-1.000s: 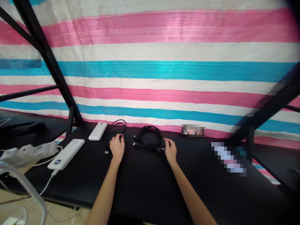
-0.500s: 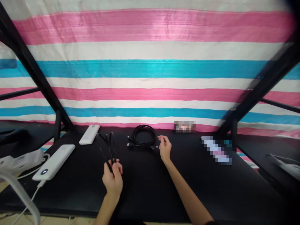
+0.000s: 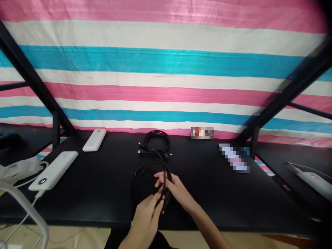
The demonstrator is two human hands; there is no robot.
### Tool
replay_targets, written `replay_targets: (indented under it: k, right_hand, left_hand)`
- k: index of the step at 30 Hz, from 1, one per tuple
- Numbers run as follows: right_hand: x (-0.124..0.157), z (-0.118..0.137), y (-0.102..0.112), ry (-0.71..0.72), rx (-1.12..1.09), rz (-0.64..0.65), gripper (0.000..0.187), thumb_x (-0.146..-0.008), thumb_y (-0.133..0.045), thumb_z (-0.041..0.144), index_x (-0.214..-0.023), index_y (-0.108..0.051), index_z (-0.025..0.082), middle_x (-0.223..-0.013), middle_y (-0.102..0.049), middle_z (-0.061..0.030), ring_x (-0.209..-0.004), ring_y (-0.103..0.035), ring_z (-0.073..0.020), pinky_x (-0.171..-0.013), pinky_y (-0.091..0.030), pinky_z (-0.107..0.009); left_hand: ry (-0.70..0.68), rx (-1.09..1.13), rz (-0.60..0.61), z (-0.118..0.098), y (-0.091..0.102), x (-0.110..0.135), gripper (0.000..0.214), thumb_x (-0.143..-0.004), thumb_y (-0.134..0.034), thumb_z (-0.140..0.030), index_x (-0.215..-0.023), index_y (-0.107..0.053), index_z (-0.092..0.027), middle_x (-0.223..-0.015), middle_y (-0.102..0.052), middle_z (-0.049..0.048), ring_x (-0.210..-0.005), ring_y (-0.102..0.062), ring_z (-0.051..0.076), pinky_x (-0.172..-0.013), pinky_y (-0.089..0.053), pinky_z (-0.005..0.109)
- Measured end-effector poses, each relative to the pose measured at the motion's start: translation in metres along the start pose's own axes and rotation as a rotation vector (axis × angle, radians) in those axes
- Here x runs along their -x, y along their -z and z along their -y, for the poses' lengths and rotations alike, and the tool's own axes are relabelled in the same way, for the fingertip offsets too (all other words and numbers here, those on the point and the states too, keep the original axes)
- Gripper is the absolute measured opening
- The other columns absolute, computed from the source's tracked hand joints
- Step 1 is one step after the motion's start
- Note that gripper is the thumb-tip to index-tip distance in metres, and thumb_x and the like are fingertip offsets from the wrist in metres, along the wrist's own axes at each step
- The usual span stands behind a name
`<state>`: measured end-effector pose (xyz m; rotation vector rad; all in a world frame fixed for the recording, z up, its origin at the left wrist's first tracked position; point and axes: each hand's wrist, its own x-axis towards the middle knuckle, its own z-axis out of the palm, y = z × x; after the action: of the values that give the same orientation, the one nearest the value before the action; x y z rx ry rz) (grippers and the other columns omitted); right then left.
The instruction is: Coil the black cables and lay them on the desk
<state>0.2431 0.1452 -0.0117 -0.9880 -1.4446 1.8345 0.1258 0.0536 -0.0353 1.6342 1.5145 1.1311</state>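
Observation:
A looped black cable is between my two hands, just above the front of the black table. My left hand is closed on the loops from below. The fingers of my right hand bend round the upper right side of the same loops. Parts of the fingers and the cable's ends are hidden. Right behind them, a second coiled black cable lies on the table, its silver plugs showing at the lower left.
Two white power banks lie on the left, the nearer with a white cable plugged in. A white power strip sits at the left edge. Blurred-out items lie on the right. Striped sheeting hangs behind the black table.
My left hand has moved right and nearer with the looped cable. My right hand has come down from beside the coil and taken hold of the same loops. The view has tilted down slightly.

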Motion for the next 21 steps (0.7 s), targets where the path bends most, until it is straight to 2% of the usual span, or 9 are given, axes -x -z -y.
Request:
replay_targets:
  k: [3,5,8,10,13,15,17,21]
  right_hand:
    - [0.0,-0.003,0.003,-0.055,-0.019,-0.068,0.043,-0.077,-0.056,0.053,-0.098,-0.059,0.016,-0.06,-0.059,0.0033,-0.046,-0.058,-0.0109,-0.043,-0.044,-0.02]
    - [0.003,-0.007,0.004,-0.093,-0.009,-0.086,0.047,-0.078,-0.052,0.056,-0.103,-0.056,0.016,-0.05,-0.053,0.0062,-0.042,-0.058,-0.0129,-0.034,-0.039,-0.018]
    - [0.008,-0.01,0.004,-0.107,0.056,-0.112,0.05,-0.08,-0.047,0.058,-0.105,-0.056,0.015,-0.045,-0.048,0.0076,-0.036,-0.054,-0.0122,-0.026,-0.029,-0.015]
    - [0.012,-0.011,0.006,-0.092,0.101,-0.139,0.052,-0.08,-0.045,0.059,-0.105,-0.058,0.015,-0.045,-0.05,0.0071,-0.03,-0.046,-0.0087,-0.024,-0.026,-0.015]
    - [0.016,-0.011,0.01,-0.075,0.109,-0.225,0.054,-0.08,-0.045,0.06,-0.1,-0.062,0.014,-0.043,-0.05,0.006,-0.028,-0.04,-0.0071,-0.025,-0.027,-0.016]
    - [0.02,-0.01,0.015,-0.042,0.078,-0.283,0.052,-0.079,-0.047,0.059,-0.095,-0.065,0.013,-0.038,-0.044,0.0069,-0.029,-0.04,-0.0077,-0.029,-0.031,-0.017]
    - [0.027,-0.005,0.021,0.022,0.018,-0.33,0.047,-0.078,-0.053,0.056,-0.09,-0.066,0.012,-0.034,-0.036,0.0087,-0.029,-0.035,-0.0065,-0.03,-0.031,-0.017]
    - [0.056,0.018,0.044,0.106,-0.231,-0.407,0.027,-0.075,-0.063,0.041,-0.079,-0.065,0.015,-0.033,-0.025,0.0112,-0.029,-0.018,-0.0033,-0.029,-0.016,-0.016]
  left_hand:
    - [0.04,0.086,-0.125,-0.003,0.01,-0.006,0.029,-0.091,-0.033,-0.034,-0.082,-0.058,-0.021,-0.08,-0.063,0.0058,-0.077,-0.06,0.017,-0.073,-0.046,0.027]
    - [0.069,0.135,-0.201,-0.005,0.022,-0.011,0.031,-0.091,-0.032,-0.037,-0.084,-0.057,-0.02,-0.077,-0.062,0.005,-0.068,-0.059,0.016,-0.063,-0.046,0.026]
    - [0.1,0.147,-0.277,-0.005,0.041,-0.017,0.031,-0.09,-0.032,-0.041,-0.088,-0.054,-0.019,-0.06,-0.056,-0.0009,-0.047,-0.05,0.012,-0.048,-0.04,0.023]
    - [0.095,0.103,-0.247,-0.006,0.05,-0.018,0.031,-0.091,-0.032,-0.041,-0.085,-0.053,-0.019,-0.049,-0.048,-0.0045,-0.042,-0.044,0.011,-0.048,-0.037,0.022]
    - [0.099,0.015,-0.069,-0.008,0.055,-0.012,0.033,-0.09,-0.032,-0.04,-0.079,-0.054,-0.019,-0.044,-0.044,-0.005,-0.042,-0.044,0.011,-0.049,-0.035,0.023]
    - [0.102,-0.049,0.011,-0.009,0.056,-0.008,0.034,-0.09,-0.032,-0.04,-0.076,-0.055,-0.019,-0.044,-0.044,-0.0043,-0.042,-0.044,0.012,-0.049,-0.034,0.023]
    - [0.1,-0.116,-0.014,-0.009,0.061,-0.003,0.035,-0.09,-0.031,-0.04,-0.075,-0.055,-0.02,-0.045,-0.044,-0.0036,-0.043,-0.045,0.013,-0.049,-0.034,0.024]
    - [0.095,-0.242,-0.233,-0.001,0.084,0.004,0.031,-0.087,-0.036,-0.041,-0.074,-0.055,-0.02,-0.046,-0.045,-0.0025,-0.044,-0.046,0.015,-0.049,-0.035,0.025]
